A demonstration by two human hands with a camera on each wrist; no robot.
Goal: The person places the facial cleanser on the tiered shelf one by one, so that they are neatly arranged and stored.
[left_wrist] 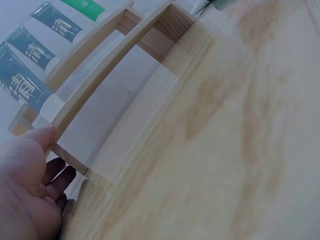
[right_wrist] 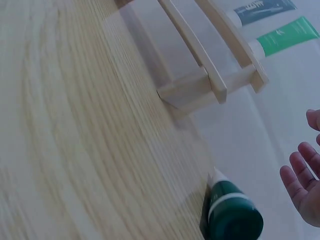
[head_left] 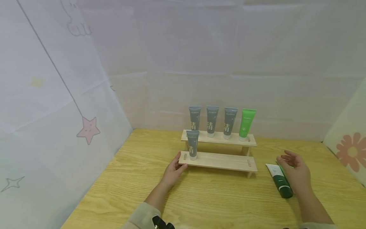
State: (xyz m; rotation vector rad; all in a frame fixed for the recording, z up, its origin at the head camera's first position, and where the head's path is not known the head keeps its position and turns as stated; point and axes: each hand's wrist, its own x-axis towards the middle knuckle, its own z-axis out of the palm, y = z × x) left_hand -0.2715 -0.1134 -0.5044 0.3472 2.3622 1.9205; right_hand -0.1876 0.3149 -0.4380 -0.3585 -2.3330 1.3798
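Note:
My left hand (head_left: 171, 171) grips the left end of a two-tier wooden stand (head_left: 226, 161), thumb on the lower board's edge and fingers curled beneath. Close to the thumb, a grey squeeze tube (head_left: 193, 144) stands upright on its white cap. Three more grey tubes (head_left: 212, 121) and a bright green tube (head_left: 247, 124) line the upper tier. Over at the right, my right hand (head_left: 295, 173) hovers with loosely bent fingers, holding nothing in the right wrist view. Beneath it lies another green tube, mostly hidden, alongside a dark green and white tube (head_left: 280, 182).
The stand rests on a yellow wood-grain table (head_left: 217, 197). Pale cloth hangs behind it and at both sides, with a pink star (head_left: 88, 129) on the left and a flower (head_left: 352, 151) on the right. Tabletop separates the stand from the lying tubes.

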